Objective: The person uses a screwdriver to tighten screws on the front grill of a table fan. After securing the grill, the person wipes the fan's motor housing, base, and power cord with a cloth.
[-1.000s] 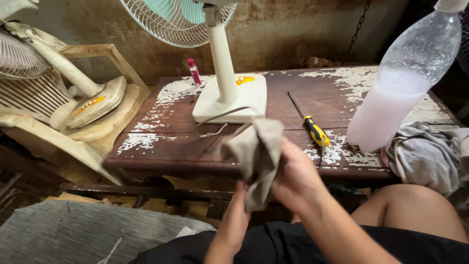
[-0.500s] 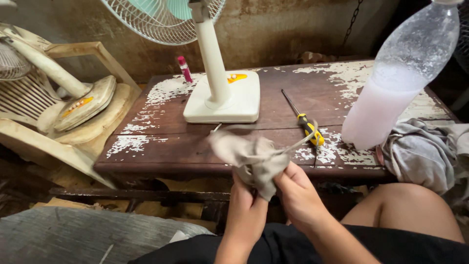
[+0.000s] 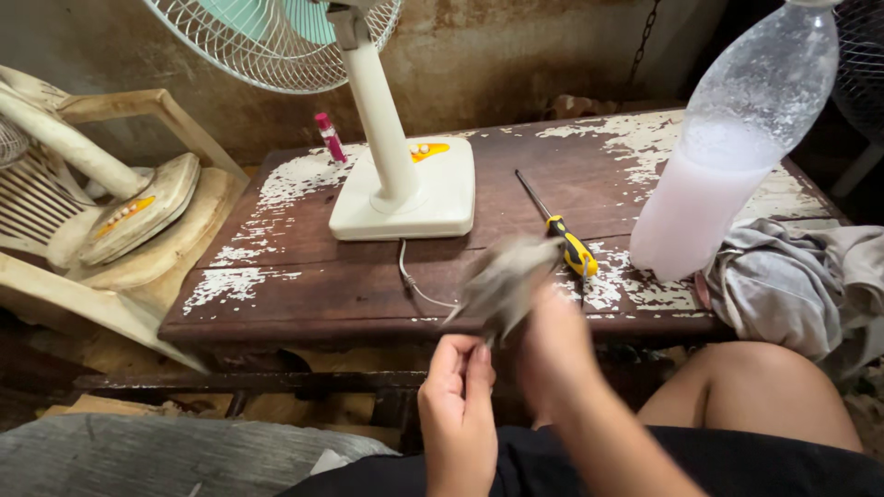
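My right hand (image 3: 552,345) held the grey rag (image 3: 502,281) in a closed grip, my left hand (image 3: 458,391) pinched its lower corner; it needed pulling taut above the bench (image 3: 304,276).

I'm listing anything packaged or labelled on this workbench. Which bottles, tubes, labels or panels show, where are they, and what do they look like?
Plastic bottle: right side of the table, tall, clear, unlabelled, half full of pale pinkish liquid.
Small tube: back of the table, left of the fan base, slim, red and white.
Control panel: on the white fan base, orange patch with pale buttons.
No signs or screens.
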